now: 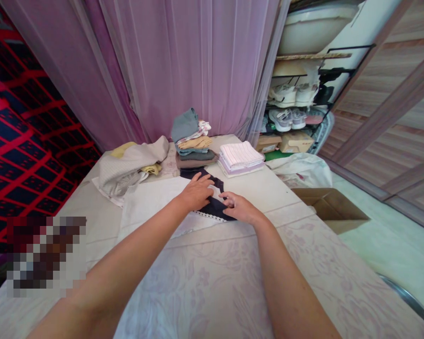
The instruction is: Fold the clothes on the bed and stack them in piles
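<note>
A pair of dark navy underpants with a white inner patch and a white dotted trim lies spread on a white cloth. My left hand rests on the underpants, palm down, its fingers stretched out and slightly apart. At their right edge, my right hand has thumb and fingers curled together on the fabric. Just behind stands a pile of folded clothes in grey, brown, yellow and print. To its right is a neat stack of folded pink and white cloths.
A loose heap of beige and yellow clothes lies at left on the patterned bed cover. Purple curtains hang behind. On the right are a shoe rack, an open cardboard box and a whitish bag.
</note>
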Motion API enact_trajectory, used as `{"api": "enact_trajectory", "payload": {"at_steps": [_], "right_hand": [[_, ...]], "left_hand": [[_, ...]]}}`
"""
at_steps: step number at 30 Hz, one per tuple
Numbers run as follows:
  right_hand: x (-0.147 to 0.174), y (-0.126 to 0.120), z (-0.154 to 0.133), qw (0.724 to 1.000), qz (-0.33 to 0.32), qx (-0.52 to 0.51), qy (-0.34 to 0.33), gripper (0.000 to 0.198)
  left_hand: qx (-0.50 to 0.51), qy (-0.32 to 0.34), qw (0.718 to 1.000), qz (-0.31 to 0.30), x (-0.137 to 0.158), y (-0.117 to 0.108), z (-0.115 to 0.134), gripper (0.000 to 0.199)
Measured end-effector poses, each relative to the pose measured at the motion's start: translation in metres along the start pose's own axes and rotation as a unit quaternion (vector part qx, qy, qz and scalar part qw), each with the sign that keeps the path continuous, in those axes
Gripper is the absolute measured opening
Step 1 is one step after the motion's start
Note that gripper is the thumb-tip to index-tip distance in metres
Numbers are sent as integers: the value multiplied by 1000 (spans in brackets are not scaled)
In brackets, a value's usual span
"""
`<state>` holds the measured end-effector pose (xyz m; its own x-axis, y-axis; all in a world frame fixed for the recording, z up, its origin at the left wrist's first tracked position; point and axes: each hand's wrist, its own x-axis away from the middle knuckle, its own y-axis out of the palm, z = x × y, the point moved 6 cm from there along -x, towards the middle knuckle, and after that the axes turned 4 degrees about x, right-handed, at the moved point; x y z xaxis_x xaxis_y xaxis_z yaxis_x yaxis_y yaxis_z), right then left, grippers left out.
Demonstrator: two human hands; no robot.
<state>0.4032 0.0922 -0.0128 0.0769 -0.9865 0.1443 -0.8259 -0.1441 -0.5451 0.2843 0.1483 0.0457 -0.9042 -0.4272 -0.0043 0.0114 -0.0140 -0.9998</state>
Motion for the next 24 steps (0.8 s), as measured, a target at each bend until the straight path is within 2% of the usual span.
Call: {"api": "enact_trajectory", "payload": {"at_steps": [3,6,12,15,18,21,24], "right_hand": [[4,-6,1,997,2,80,13,37],[8,-10,1,988,-14,150,31,25],[14,-12,0,986,-53,156,19,25],[18,-14,-3,983,-75,165,17,23],[21,-15,-9,974,-92,204,22,19],[22,-18,-18,962,-67,265,23,21],[18,-18,-35,953,17,303,-3,20]], "left_hand": [[-29,24,999,11,20,-13,8,9],[-46,5,999,8,44,-9,16,11],[-2,-61,998,10,78,21,22,19],[37,-94,994,29,87,26,20,22],[60,-92,992,59,93,25,22,22],[75,-84,989,91,99,24,25,22],[107,-76,986,103,102,24,28,21]]}}
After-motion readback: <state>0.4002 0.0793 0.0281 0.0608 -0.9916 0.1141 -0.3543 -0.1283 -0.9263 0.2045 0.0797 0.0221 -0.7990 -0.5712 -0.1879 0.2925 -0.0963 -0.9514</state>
